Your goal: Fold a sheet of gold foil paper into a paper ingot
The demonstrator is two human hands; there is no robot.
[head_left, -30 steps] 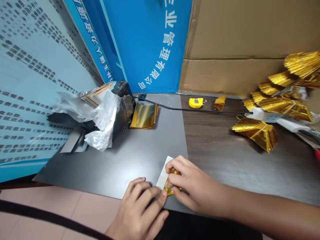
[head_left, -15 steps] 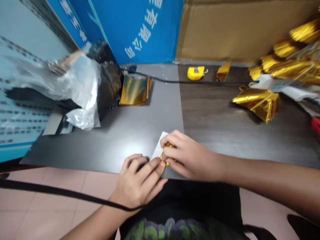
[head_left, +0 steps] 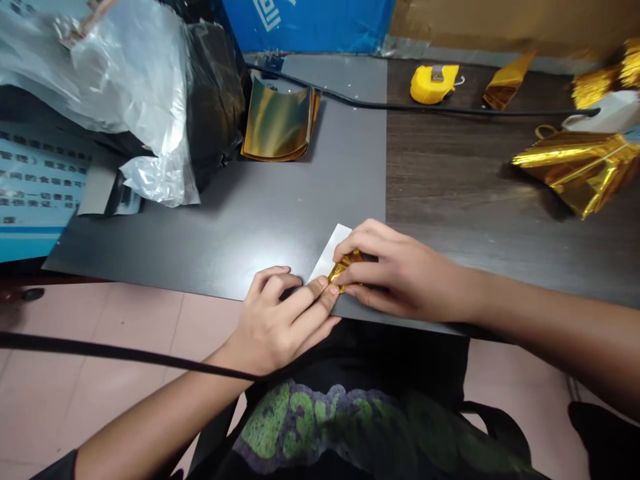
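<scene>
Head: black bag (head_left: pixel 215 93), gold foil (head_left: pixel 345 269) in right hand (head_left: pixel 407 273)

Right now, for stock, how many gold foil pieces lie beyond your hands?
4: curved stack at back centre, small folded wedge back right, large fan bundle right, fringed cluster cut off top right; more may be hidden.

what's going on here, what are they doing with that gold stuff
A person sits at a dark grey board using both bare hands. The right hand pinches a small folded piece of gold foil, and the left hand presses against it from the other side, beside a white paper slip. Curved gold foil sheets lie farther back, and a larger folded gold foil bundle sits on the wooden desk to the right.
</scene>
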